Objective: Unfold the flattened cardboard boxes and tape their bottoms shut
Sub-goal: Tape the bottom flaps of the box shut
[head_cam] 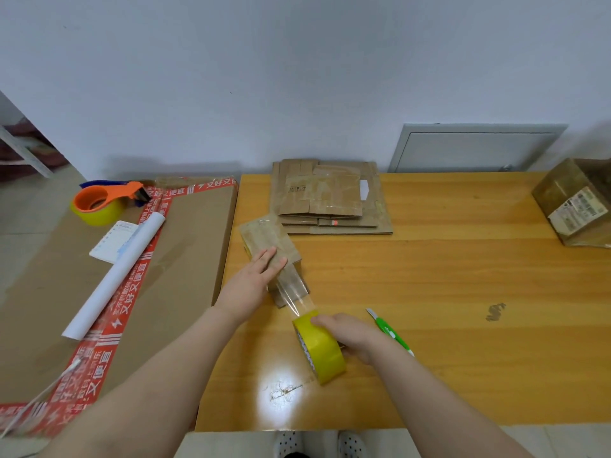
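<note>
Taping in progress, one item. Your left hand [254, 279] lies flat, fingers straight, pressing on the small box [264, 236]. Your right hand [350, 335], nearer you, is curled round the yellow tape roll [322, 350]. A clear tape strip [296, 294] stretches between roll and box.

Risks, as judged:
- The strip may fold onto itself if your pull goes slack.
- The box may slide toward your right hand if the left eases off.
- The strip may miss the seam if the roll drifts sideways.

Box: brown, worn, glossy with patches of clear film. It stands on the tabletop [463, 292] under your left fingers.

Green knife [390, 332]: just right of your right hand.

Flattened boxes [330, 200]: stacked beyond both hands.
</note>
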